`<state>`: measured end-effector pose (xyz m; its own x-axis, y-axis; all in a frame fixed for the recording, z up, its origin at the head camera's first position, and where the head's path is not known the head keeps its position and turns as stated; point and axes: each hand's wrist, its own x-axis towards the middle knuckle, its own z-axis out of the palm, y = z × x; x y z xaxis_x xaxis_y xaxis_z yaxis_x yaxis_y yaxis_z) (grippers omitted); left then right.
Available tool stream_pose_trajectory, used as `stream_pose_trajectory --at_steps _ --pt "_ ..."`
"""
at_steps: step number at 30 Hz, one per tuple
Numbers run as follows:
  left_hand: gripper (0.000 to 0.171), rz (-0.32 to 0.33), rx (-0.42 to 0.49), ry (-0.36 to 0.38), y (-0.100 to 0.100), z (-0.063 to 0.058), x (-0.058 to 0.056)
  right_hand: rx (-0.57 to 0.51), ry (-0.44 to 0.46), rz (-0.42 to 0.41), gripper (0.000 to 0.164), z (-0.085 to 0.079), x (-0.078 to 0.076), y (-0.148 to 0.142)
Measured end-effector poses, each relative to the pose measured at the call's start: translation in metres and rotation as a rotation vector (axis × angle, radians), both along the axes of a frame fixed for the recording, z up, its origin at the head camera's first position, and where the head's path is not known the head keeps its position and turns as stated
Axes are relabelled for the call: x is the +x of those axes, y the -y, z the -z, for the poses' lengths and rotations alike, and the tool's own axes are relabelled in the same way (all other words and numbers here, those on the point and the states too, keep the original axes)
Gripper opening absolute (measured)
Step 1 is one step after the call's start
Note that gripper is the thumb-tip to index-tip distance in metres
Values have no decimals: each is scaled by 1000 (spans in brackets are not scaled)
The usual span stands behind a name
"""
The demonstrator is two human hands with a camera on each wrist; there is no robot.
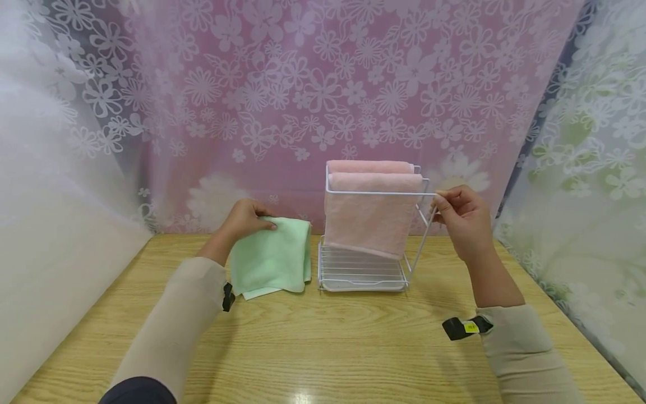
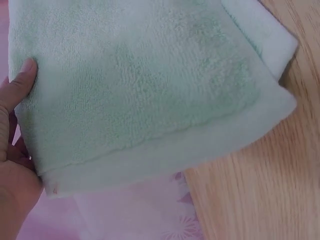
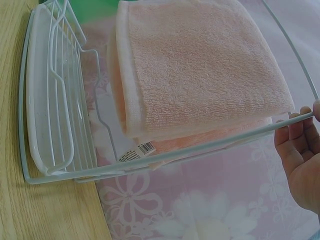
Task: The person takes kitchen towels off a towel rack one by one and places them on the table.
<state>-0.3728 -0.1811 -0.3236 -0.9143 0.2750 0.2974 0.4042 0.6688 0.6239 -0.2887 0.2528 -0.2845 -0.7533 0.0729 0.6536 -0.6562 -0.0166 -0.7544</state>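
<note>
My left hand pinches the top edge of a folded light green towel, which hangs down close over the table left of the rack. In the left wrist view, the thumb lies on the front of the towel and the other fingers are behind it. A white wire rack stands at centre right, with a white tray at its base. Two pink towels drape over its upper bars; a printed label shows beneath one. My right hand grips the rack's upper right front corner between thumb and fingers.
The wooden table reaches back to a pink floral curtain. Pale sheeting borders the left side, and a white floral curtain the right. Dark straps circle both sleeves near the wrists.
</note>
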Motion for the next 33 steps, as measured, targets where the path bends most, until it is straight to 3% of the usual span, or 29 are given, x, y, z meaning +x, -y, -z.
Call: stream_pose_trajectory --at_steps 11,21,29,33 --pt "23 5 -14 31 -4 17 -12 -4 -3 9 14 0 -1 1" --pt "23 -16 -5 137 -5 37 -8 -14 -7 11 14 1 -1 2" --pt "41 -43 -71 91 2 44 -11 -2 -6 23 16 2 0 1" --pt "45 -35 -44 110 5 44 -9 -6 -3 24 15 2 0 1"
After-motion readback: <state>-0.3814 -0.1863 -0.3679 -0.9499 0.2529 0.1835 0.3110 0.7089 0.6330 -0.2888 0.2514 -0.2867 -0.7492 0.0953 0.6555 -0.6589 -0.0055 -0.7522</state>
